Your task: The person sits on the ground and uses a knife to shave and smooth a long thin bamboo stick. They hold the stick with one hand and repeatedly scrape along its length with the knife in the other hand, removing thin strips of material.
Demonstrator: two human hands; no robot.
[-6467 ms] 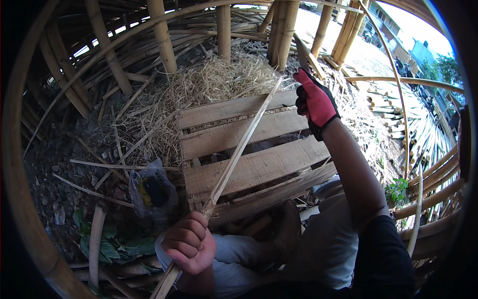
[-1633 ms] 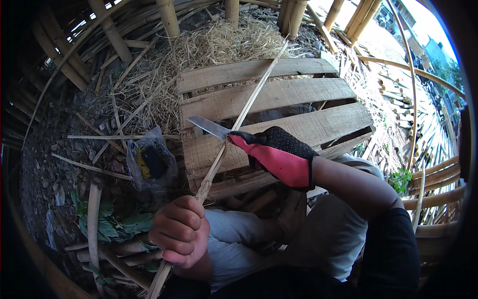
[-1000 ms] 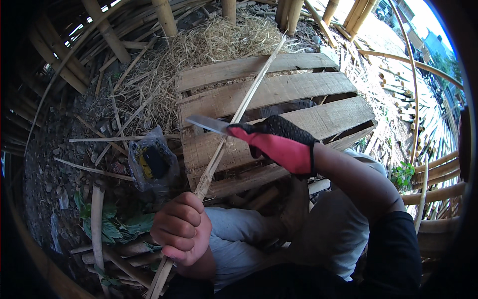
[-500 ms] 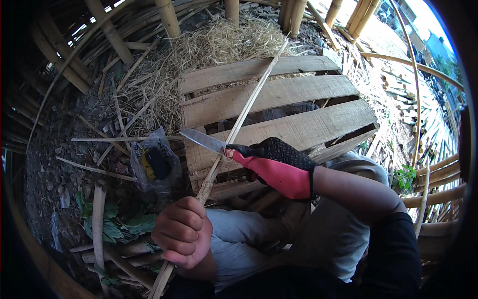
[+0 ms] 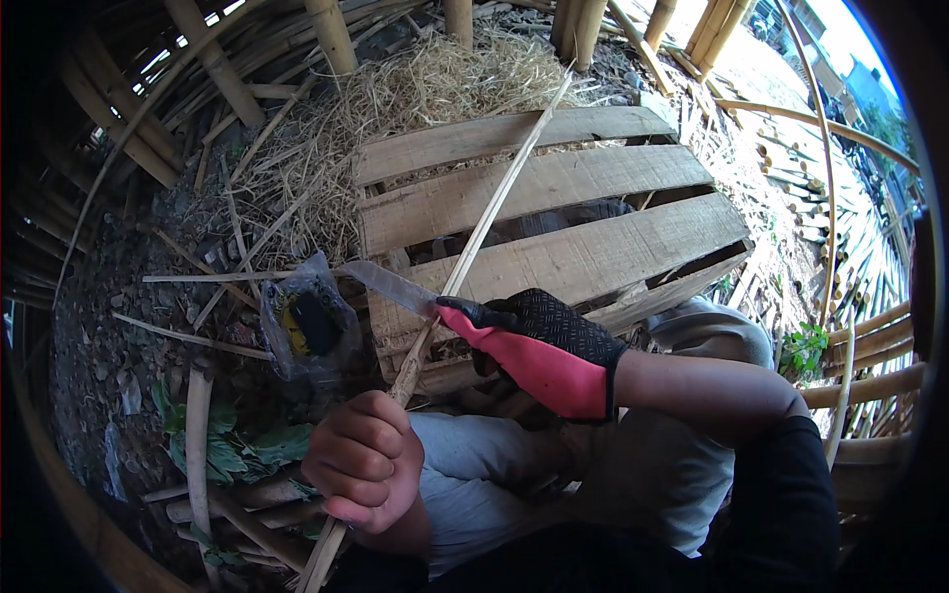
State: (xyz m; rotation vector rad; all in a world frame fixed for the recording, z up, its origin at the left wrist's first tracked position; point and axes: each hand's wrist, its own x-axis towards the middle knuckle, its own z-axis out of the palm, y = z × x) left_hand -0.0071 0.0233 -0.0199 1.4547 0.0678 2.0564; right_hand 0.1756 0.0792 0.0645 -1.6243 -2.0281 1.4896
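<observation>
My bare left hand is wrapped in a fist around a long split bamboo strip. The strip slants from my lap up across a slatted wooden crate, its far end beyond the crate's back board. In a pink and black glove, my right hand is closed on a knife; the handle is hidden in the glove. The blade points left and lies across the strip, a short way above my left fist. Where exactly the edge meets the bamboo is too small to tell.
Left of the crate lies a clear plastic bag with something black and yellow inside. A heap of pale shavings is behind the crate. Bamboo posts stand at the back. Cut bamboo poles are stacked at right.
My right hand and the knife have shifted slightly left and down along the strip, toward my left fist. The left hand keeps its hold in nearly the same spot.
</observation>
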